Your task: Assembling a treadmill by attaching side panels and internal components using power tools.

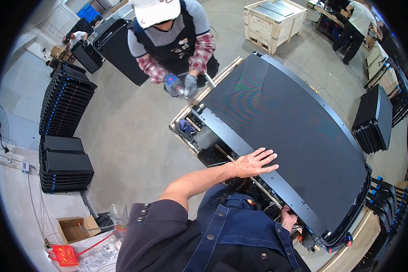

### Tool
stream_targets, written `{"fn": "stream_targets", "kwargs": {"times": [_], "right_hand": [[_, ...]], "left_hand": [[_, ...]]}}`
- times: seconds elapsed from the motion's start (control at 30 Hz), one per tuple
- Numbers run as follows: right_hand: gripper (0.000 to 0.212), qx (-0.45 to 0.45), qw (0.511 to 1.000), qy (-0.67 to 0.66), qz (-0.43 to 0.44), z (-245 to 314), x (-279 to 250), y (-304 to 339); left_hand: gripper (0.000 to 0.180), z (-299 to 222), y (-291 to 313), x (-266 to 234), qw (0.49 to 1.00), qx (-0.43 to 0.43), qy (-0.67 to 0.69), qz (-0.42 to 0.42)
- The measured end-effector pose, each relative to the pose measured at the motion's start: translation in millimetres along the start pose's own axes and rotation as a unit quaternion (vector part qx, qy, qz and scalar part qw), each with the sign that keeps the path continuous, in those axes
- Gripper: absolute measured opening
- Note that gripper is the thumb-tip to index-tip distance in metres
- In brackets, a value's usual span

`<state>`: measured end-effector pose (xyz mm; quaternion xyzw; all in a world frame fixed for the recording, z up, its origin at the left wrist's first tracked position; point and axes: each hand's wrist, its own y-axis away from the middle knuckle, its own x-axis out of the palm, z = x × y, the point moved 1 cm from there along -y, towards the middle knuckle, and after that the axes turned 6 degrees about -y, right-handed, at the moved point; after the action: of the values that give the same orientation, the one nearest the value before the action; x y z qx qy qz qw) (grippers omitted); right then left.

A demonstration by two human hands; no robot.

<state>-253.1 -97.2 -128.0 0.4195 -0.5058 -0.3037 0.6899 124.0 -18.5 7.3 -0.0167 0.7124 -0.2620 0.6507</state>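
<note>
i judge this to be a steadying step: my left hand (256,163) lies flat, fingers spread across the grey rail (233,138) and the edge of the dark panel (283,118), grasping nothing. my right hand (288,219) reaches in at the rail's nearer part, its fingers hidden at the edge, so i cannot tell whether it grips anything. the panel lies in front of me, slanting toward my right, with wooden boards (366,232) beside it. a co-worker (177,51) holds a power drill (172,85) near the rail's far end. the next move, i think, calls for even palm pressure.
</note>
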Motion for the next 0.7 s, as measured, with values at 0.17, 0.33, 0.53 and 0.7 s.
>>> {"fn": "stream_targets", "kwargs": {"times": [0.17,0.33,0.53,0.7], "right_hand": [[0.025,-0.006,1.0,0.001,-0.007,-2.4,2.9,3.5],[0.026,0.001,1.0,0.002,0.008,8.8,-6.9,-10.4],[0.025,0.008,1.0,-0.002,0.021,8.7,-8.9,-15.0],[0.026,0.006,1.0,-0.013,0.0,5.8,-7.9,-11.4]], "left_hand": [[0.062,-1.0,-0.2,0.6,1.0,0.0,0.01,-0.002],[0.062,-1.3,-1.8,0.7,1.0,0.0,0.008,-0.003],[0.068,-0.8,-2.2,-1.8,1.0,-0.003,-0.014,-0.01],[0.068,-1.2,-3.7,-1.7,1.0,-0.005,-0.004,-0.007]]}}
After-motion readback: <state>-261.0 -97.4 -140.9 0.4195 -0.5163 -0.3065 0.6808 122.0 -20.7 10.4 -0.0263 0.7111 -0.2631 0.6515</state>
